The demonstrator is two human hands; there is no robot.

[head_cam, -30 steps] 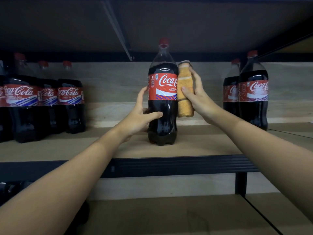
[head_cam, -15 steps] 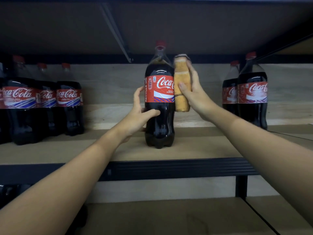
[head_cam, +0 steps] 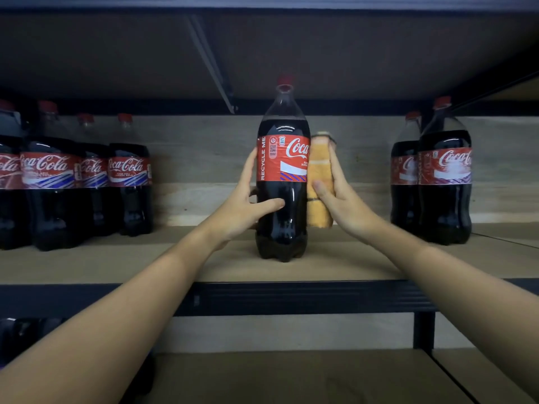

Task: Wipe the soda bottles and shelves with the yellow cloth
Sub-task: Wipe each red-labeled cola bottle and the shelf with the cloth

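On shelf (head_cam: pixel 335 263): left hand (head_cam: pixel 242 205) grips Coca-Cola bottle (head_cam: pixel 282 199), "RECYCLE ME"; right hand (head_cam: pixel 338 193) fingers press yellow cloth (head_cam: pixel 319 176) against it.

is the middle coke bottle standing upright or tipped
Upright: the middle bottle stands on its base on the shelf, red cap at top.

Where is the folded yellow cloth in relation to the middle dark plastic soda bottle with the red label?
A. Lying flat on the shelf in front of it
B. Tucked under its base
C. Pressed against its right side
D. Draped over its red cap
C: the right hand presses the folded yellow cloth against the right side of the middle soda bottle, which the left hand steadies.
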